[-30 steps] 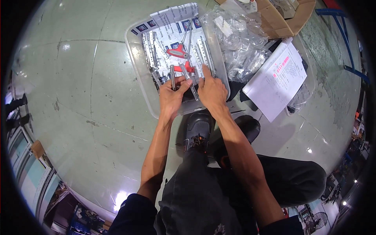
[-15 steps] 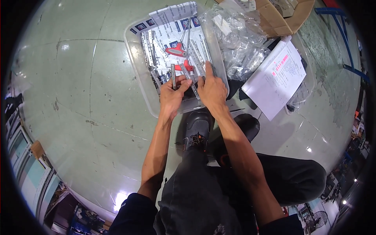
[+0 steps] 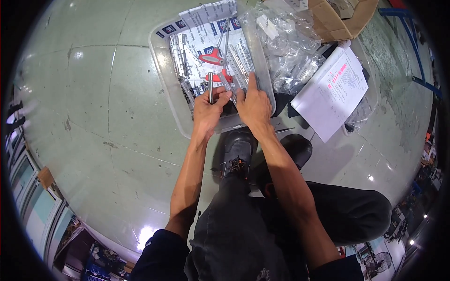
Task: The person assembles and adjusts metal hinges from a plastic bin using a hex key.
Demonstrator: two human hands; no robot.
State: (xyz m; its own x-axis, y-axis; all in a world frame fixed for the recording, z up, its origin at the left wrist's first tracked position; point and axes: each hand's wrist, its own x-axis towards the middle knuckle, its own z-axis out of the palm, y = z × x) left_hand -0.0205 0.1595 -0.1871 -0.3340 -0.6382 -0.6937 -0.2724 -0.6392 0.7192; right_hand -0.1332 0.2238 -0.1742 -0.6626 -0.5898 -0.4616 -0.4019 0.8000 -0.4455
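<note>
My left hand is closed around a short silver metal rod that stands upright from its fingers. A slim metal strip lies by its thumb tip; whether the fingers grip that too I cannot make out. My right hand reaches over the near right of a clear plastic bin, index finger stretched along the metal rails and thumb apart; its other fingers are partly hidden. Two red T-handle keys, one upper and one lower, lie mid-bin. More metal strips line the left side.
Printed paper lines the bin. To its right lie crumpled clear plastic bags, a cardboard box and white printed sheets. My dark shoe stands just before the bin on the green floor.
The rod in my left hand has shifted slightly right and tilts a little differently. The strip between my hands shows less of its near end. My right hand has barely moved.
</note>
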